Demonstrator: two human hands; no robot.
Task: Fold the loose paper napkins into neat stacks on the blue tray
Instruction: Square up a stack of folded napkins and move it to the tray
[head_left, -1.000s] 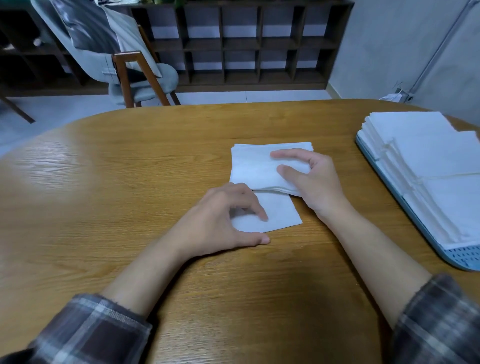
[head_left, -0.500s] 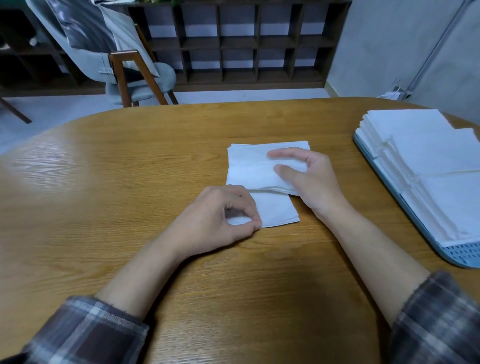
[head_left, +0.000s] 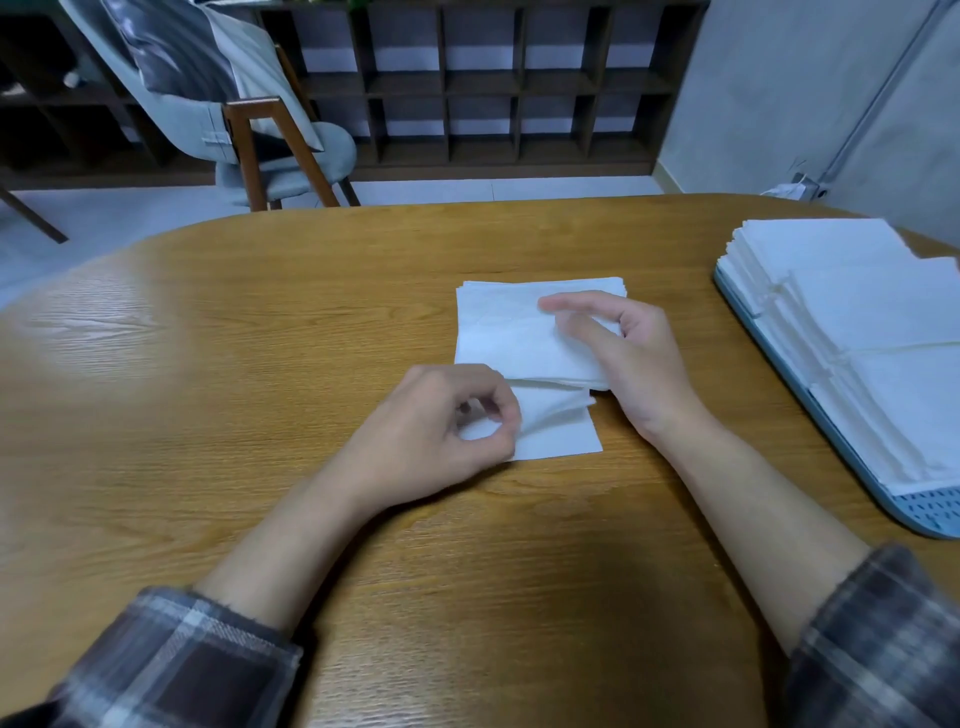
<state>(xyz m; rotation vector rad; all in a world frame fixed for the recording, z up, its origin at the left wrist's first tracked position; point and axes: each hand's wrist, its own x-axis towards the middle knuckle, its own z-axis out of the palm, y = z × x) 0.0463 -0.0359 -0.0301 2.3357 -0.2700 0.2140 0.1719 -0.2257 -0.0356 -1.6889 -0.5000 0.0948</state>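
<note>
One napkin (head_left: 561, 439) lies flat in the middle of the table (head_left: 260, 364), its far part tucked under a pile (head_left: 514, 338) of white napkins that sits just beyond it. Your left hand (head_left: 441, 431) pinches that napkin's near left corner between thumb and forefinger, and the paper beside your fingertips is raised off the wood in a soft curl. The other fingers of that hand are bent in toward the palm.

Your right hand (head_left: 639, 364) lies over the right edge of the pile. Its forefinger stretches left across the top sheet and the rest of the fingers are curled. The thumb is blurred, so you cannot tell whether this hand grips the pile or only rests on it.

Well to the right, at the table's edge, the blue tray (head_left: 930, 514) carries several stacks (head_left: 857, 312) of folded napkins, laid in overlapping rows from far to near. Only a strip of its rim and its perforated near corner show.

Both your plaid sleeves (head_left: 182, 654) are pushed up from the wrists at the near edge. Beyond the table, on the far left, stands a grey chair (head_left: 270, 140) with wooden legs, and a dark open shelf unit (head_left: 493, 78) runs along the wall behind it.
</note>
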